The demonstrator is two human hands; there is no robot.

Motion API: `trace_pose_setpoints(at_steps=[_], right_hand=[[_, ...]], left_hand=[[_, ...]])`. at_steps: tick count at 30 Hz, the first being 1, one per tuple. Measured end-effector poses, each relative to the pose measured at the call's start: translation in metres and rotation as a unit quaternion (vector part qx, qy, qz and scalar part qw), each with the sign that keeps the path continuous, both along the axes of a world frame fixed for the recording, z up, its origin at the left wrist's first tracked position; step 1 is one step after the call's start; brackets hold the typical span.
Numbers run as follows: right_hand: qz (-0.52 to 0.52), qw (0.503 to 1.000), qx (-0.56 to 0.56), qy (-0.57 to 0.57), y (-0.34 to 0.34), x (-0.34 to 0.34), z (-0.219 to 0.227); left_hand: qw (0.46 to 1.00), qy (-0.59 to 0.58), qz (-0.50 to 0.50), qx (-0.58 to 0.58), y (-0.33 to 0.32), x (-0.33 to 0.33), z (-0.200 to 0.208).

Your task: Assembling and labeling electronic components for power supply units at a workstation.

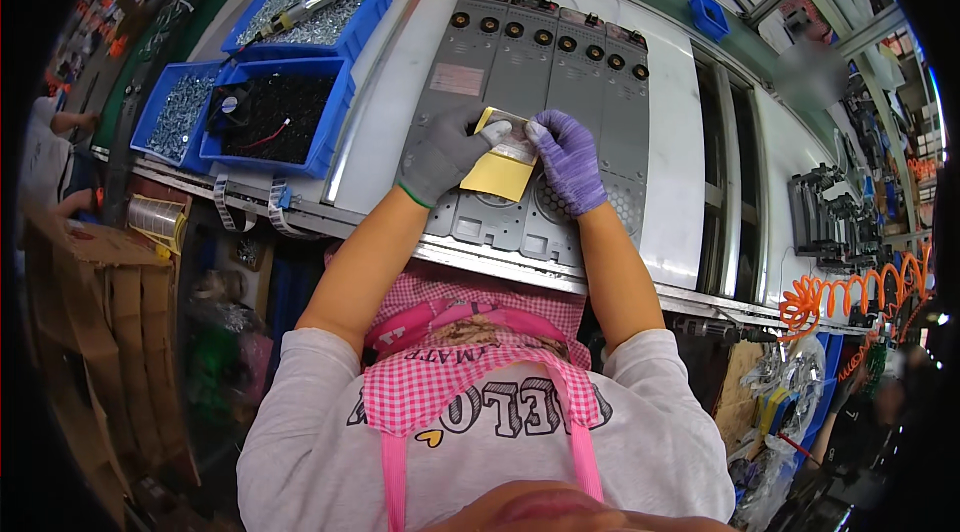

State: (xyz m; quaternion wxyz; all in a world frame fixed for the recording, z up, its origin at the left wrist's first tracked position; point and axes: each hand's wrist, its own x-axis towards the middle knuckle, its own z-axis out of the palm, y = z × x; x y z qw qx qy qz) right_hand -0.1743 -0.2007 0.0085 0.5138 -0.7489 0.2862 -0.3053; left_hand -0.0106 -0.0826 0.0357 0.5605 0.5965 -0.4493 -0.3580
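While our grey-gloved left hand (443,154) and purple-gloved right hand (568,158) pinch the yellow-backed rectangular label sheet (503,166) over the grey metal panel (545,82), we judge the label could tear or stick crooked towards twelve o'clock.

I'm looking down at a factory assembly line. A long white workbench (690,132) carries a row of grey metal chassis panels (550,72), blue parts bins (300,107) hold screws and small black fans, and an electric screwdriver (310,4) lies across one bin. Orange coiled cords (850,292) hang nearby. At the blurred right edge, what may be black fixtures (825,217) sit in a row.
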Motion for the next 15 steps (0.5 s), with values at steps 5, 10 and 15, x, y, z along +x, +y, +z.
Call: trace_pose_setpoints(at_steps=[5,10,15], right_hand=[[-0.046,0.997,-0.054,-0.033,0.004,0.004,-0.005],[-0.056,0.967,-0.246,-0.037,0.001,0.007,0.005],[-0.076,0.921,-0.381,0.03,0.004,0.007,0.012]], left_hand=[[0.995,-0.094,0.026,0.003,-0.004,0.001,-0.006],[0.993,-0.113,0.032,-0.029,-0.008,0.0,-0.022],[0.988,-0.152,0.037,-0.006,-0.009,0.001,-0.025]])
